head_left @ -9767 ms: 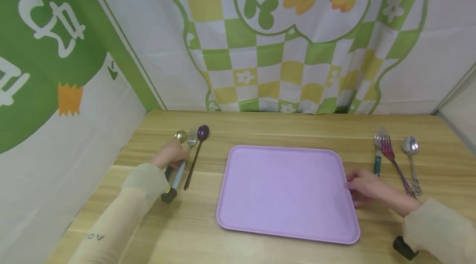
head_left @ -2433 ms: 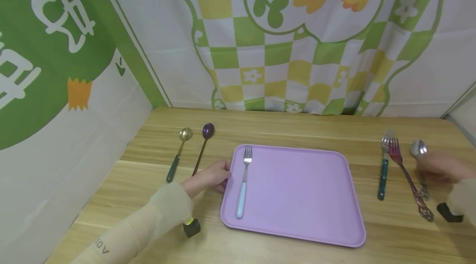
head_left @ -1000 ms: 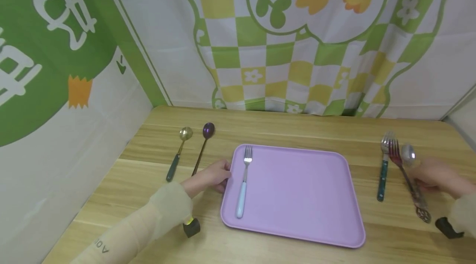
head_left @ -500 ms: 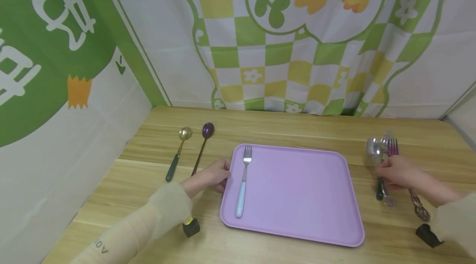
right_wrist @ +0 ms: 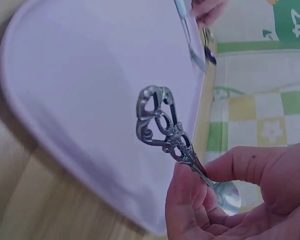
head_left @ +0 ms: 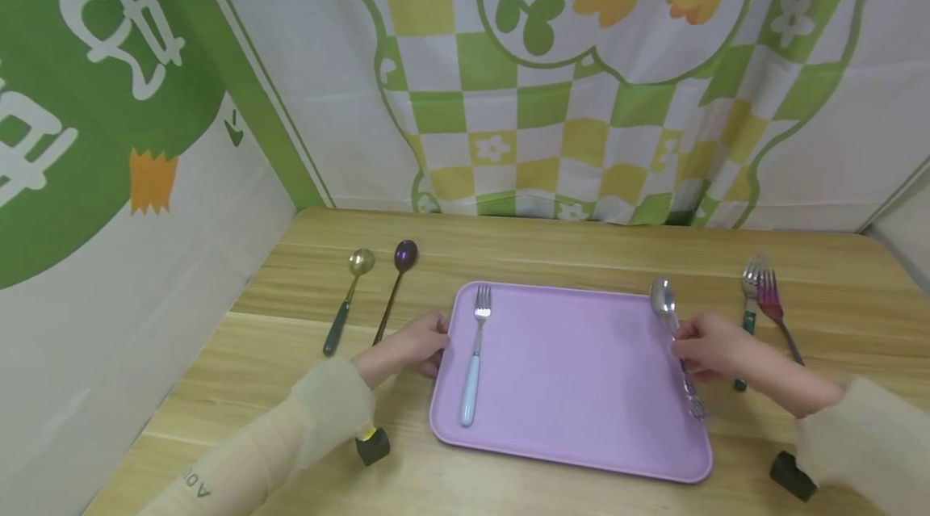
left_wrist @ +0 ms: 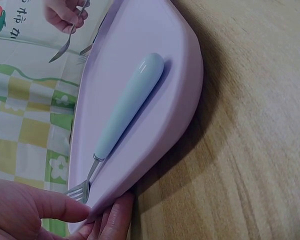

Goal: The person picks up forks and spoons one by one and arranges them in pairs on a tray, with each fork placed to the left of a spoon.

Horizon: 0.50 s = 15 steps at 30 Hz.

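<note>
A purple tray (head_left: pixel 574 387) lies on the wooden table, and a fork with a pale blue handle (head_left: pixel 472 379) rests along its left side. My left hand (head_left: pixel 417 342) pinches the tray's left rim between thumb and fingers, as the left wrist view shows. In my right hand (head_left: pixel 715 346) I hold a silver spoon (head_left: pixel 663 299) by its ornate openwork handle (right_wrist: pixel 162 122). The spoon is above the tray's right edge, bowl pointing away from me. In the right wrist view, thumb and fingers pinch the handle.
To the left lie a gold spoon with a green handle (head_left: pixel 337 328) and a purple spoon (head_left: pixel 406 256). A green-handled fork (head_left: pixel 751 282) and a purple-red fork (head_left: pixel 770 298) lie close together at the right. A patterned curtain (head_left: pixel 545 112) hangs behind the table.
The pale blue fork went from the table's left side onto the tray. My right hand picked up the silver spoon and carried it left, over both right-hand forks, to the tray. My left hand stays on the rim.
</note>
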{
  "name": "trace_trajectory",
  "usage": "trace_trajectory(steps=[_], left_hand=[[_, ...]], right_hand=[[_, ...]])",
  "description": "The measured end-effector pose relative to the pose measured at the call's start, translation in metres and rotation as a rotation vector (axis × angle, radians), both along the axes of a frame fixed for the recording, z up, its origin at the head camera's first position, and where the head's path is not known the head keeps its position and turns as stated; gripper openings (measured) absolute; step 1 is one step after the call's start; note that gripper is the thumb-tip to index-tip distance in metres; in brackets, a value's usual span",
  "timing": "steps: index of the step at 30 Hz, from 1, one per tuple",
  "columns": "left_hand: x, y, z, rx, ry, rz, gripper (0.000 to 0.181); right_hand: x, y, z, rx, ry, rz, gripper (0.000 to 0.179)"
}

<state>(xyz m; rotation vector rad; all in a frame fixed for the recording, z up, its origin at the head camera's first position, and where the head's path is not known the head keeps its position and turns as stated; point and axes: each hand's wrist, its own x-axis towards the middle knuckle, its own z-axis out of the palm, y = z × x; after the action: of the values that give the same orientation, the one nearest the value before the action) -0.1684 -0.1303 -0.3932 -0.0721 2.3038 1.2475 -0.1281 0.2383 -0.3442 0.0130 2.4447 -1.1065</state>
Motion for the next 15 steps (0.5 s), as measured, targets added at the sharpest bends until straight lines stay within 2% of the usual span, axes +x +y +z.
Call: trace_trajectory(steps=[6, 11, 15], left_hand=[[0.001, 0.000, 0.000, 0.013, -0.004, 0.008, 0.013], [0.000, 0.000, -0.001, 0.010, 0.002, 0.008, 0.014], [0.000, 0.000, -0.002, 0.003, 0.011, 0.004, 0.015]], right_hand=[[0.004, -0.016, 0.002, -0.026, -0.020, -0.018, 0.025], [0.006, -0.027, 0.001, -0.099, -0.029, -0.037, 0.031], [0.006, -0.036, 0.001, -0.162, -0.048, -0.037, 0.030]])
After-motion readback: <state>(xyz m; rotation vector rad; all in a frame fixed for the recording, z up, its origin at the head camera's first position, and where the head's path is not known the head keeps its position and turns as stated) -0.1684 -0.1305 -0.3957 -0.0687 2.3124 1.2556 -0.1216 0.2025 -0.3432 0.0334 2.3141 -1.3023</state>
